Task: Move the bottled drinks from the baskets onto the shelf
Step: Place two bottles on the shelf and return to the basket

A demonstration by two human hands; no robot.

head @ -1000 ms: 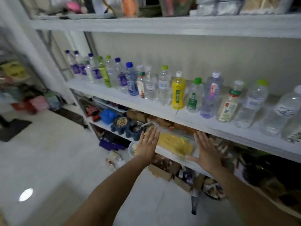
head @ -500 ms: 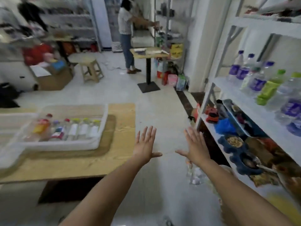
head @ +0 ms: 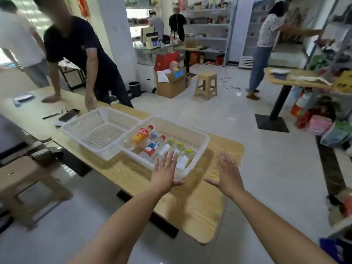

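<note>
Two white plastic baskets stand side by side on a wooden table (head: 205, 204). The left basket (head: 82, 128) holds nothing. The right basket (head: 203, 139) holds several bottled drinks lying down: an orange-labelled bottle (head: 141, 135) with a red cap, a red-and-green-labelled bottle (head: 151, 149), and clear bottles with yellow-green caps (head: 180, 145). My left hand (head: 164, 172) hovers open over the near edge of the right basket, fingers spread, and covers part of the bottles. My right hand (head: 227, 173) is open to the right of the basket, above the tabletop. Both hands hold nothing.
A person in a black shirt (head: 82, 54) leans on the table behind the baskets. A phone (head: 68, 115) lies near the left basket. A brown stool (head: 24, 180) stands at the left. The shelf edge (head: 341, 134) runs along the far right, with bare tiled floor between.
My view has swung left from the bottle-filled shelf to the table with the baskets. Both open hands have come forward with it, and now reach the right basket.
</note>
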